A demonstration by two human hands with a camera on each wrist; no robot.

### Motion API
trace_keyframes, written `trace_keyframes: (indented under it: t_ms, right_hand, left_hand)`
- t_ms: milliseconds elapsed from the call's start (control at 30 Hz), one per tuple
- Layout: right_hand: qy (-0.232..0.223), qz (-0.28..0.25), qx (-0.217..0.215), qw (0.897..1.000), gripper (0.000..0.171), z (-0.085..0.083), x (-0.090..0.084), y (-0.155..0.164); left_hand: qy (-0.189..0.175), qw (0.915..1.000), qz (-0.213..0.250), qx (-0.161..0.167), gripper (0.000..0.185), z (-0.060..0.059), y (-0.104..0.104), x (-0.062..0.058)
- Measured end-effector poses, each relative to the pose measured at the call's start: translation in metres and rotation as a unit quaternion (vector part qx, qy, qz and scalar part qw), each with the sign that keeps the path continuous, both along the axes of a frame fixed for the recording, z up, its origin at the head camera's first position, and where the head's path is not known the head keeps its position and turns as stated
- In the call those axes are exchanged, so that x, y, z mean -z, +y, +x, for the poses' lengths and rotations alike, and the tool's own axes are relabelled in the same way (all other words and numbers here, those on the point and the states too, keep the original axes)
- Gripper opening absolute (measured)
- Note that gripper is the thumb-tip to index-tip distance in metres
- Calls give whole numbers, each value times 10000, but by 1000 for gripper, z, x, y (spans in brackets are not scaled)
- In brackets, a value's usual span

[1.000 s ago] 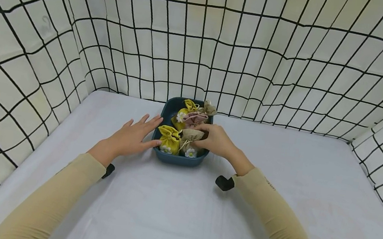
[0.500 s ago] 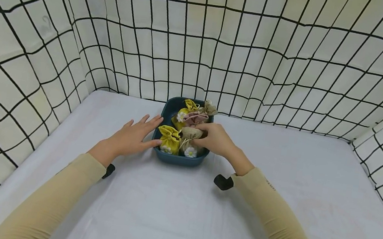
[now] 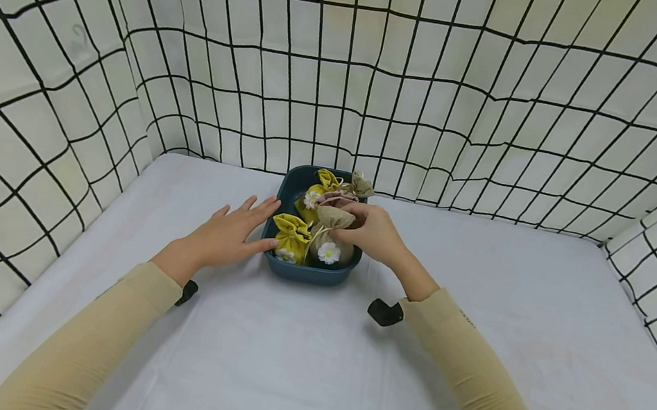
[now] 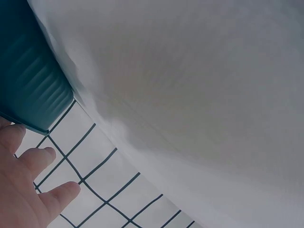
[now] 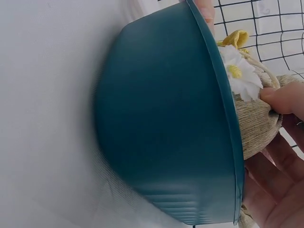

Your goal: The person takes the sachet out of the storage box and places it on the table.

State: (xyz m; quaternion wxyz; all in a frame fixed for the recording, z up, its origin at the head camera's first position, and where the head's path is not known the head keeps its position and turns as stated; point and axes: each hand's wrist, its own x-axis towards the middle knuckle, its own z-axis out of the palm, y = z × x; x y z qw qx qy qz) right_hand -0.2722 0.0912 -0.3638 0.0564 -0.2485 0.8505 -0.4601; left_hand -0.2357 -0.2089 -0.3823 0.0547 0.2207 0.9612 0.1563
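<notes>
**Hands at the blue tub: tan pouch lifted**

Both hands worked at the dark blue tub (image 3: 304, 273) near the back of the white table (image 3: 293, 368). The right hand (image 3: 376, 234) pinched the gathered neck of a tan pouch (image 3: 332, 240) with a white daisy (image 3: 329, 253) on its front, fingers curled round the cloth. The left hand (image 3: 227, 236) lay flat and relaxed on the table, fingertips touching the tub's left wall, gripping nothing.

Compared with a second earlier, the tan pouch stood higher and more upright, its daisy risen from near the front rim to above it. The right hand had drawn up and slightly back with it. The left hand, the tub and the yellow pouch (image 3: 293, 234) beside the tan one had not shifted.

Behind these, a pink pouch (image 3: 334, 198), another yellow one (image 3: 326, 178) and a further tan one (image 3: 361, 185) were partly covered by the right hand and each other, so their full shapes could not be made out. Whether the lifted pouch's base had cleared the tub floor was probably beyond telling from any view. From the right wrist, the tub's outer wall (image 5: 161, 118) filled most of the view, with only the daisy (image 5: 240, 73), some tan cloth and fingertips (image 5: 285, 97) showing past the rim. From the left wrist, only a corner of the tub (image 4: 28, 80) and a few fingers (image 4: 28, 190) appeared, cut off at the edge.
</notes>
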Motion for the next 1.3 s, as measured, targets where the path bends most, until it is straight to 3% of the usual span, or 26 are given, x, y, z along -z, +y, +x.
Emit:
trace_keyframes:
  t_ms: [267,567,833,1300]
  right_hand:
    - [-601,-536,343,9962,36,1,0,3]
    - [-1244,-1241,754,9815,40,2,-2,5]
    - [-1498,-1468,906,9736,26,7,-5,5]
    - [-1414,-1599,795,9737,32,14,-12,9]
  left_hand:
    - [26,10000,-54,-2,87,-1,-1,1]
    - [10,10000,-38,-20,86,0,-1,1]
    - [16,10000,-22,-41,86,1,-1,2]
    - [36,10000,-52,-21,86,0,-1,2]
